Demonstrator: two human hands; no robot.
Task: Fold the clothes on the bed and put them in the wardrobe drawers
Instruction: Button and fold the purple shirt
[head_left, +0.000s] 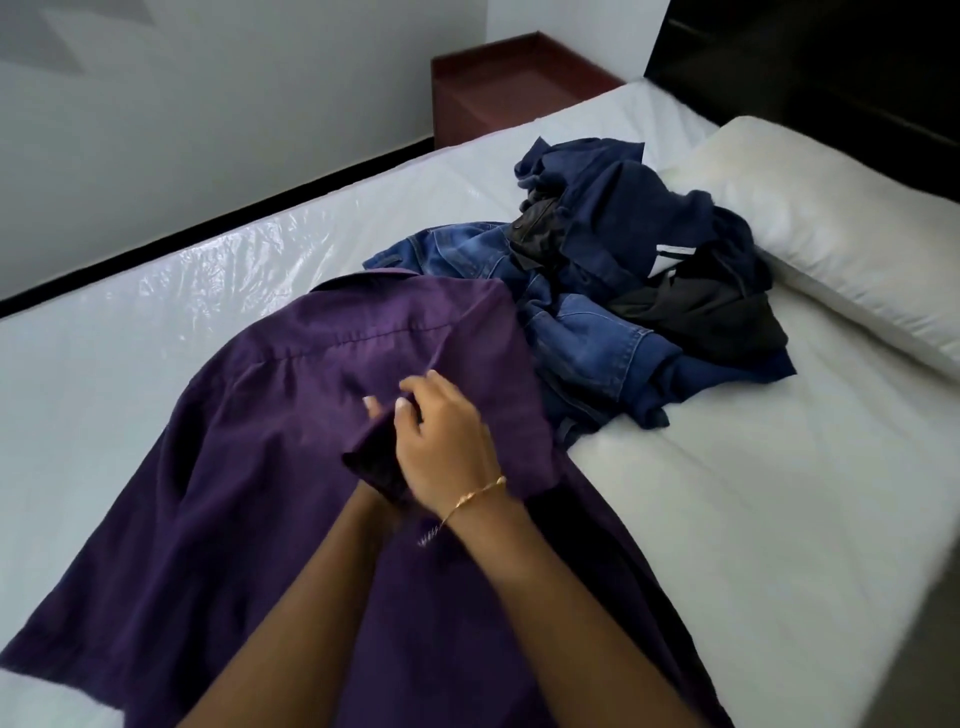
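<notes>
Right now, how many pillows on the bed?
1. The white pillow lies at the head of the bed, right of the pile of dark clothes. Its far end runs out of frame, so another beyond it could be hidden.

Both forearms come in from about 6 o'clock and meet mid-frame. Right hand (441, 447) sits on top, fingers curled, pinching cloth. Left hand (375, 415) is mostly hidden under a sleeve cuff, only fingertips peeking out.
</notes>
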